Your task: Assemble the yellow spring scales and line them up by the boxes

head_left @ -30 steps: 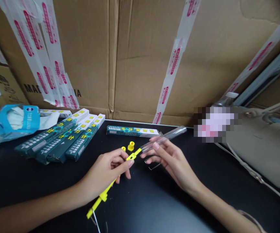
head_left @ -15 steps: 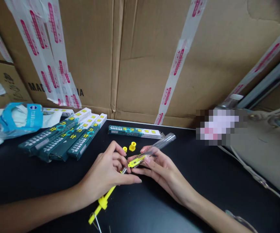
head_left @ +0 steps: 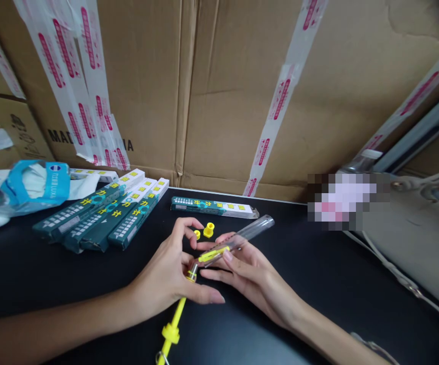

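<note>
My right hand is closed around a clear plastic tube, which slants up to the right. A small yellow plastic piece shows at the tube's lower end. My left hand grips a yellow rod near its metal-tipped top, with thumb stretched out and the holding fingers partly hidden. Lower on this rod sits a yellow collar, and a wire ring hangs at its bottom. The rod's top is close to the tube's lower opening. Two yellow caps stand just beyond my left fingertips.
Several green-and-white spring scale boxes lie at the left, beside a blue-and-white plastic package. Another such box lies behind my hands. Large cardboard cartons wall off the back. A beige bag stands at the right with its strap trailing.
The yellow rod has swung more upright, its lower end moving right. Its metal-tipped top has drawn slightly away from the yellow piece in the tube. My left index finger has lifted towards the caps.
</note>
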Demonstrator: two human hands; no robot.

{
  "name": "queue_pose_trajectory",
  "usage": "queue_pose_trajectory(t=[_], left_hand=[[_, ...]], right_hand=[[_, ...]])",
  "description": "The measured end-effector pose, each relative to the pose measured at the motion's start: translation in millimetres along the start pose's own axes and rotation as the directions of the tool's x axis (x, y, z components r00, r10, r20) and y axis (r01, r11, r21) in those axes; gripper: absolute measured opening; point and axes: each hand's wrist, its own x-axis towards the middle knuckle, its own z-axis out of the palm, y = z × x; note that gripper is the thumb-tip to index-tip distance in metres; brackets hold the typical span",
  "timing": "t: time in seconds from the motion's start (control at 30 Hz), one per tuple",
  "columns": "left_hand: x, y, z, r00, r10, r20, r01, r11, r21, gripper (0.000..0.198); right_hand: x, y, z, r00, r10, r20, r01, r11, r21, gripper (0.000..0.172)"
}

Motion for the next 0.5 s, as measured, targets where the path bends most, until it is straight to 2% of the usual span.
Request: queue_pose_trajectory(t=[0.13, 0.33, 0.5], left_hand=[[-0.3, 1.7, 0.6, 1.000, 0.008, 0.008, -0.008, 0.999, 0.046, 0.090], [-2.3, 2.6, 0.7, 0.999, 0.020, 0.042, -0.029, 0.973, 0.227, 0.085], [-2.7, 1.4, 0.0, 0.996, 0.046, 0.079, -0.064, 0.969, 0.239, 0.094]], right_hand=[[1.2, 0.4, -1.1, 0.999, 0.018, 0.028, -0.019, 0.999, 0.027, 0.028], [2.2, 4.0, -2.4, 0.998, 0.015, 0.055, -0.016, 1.000, 0.022, 0.025], [3.7, 8.9, -5.8, 0.996, 0.023, 0.085, -0.024, 1.000, 0.007, 0.025]])
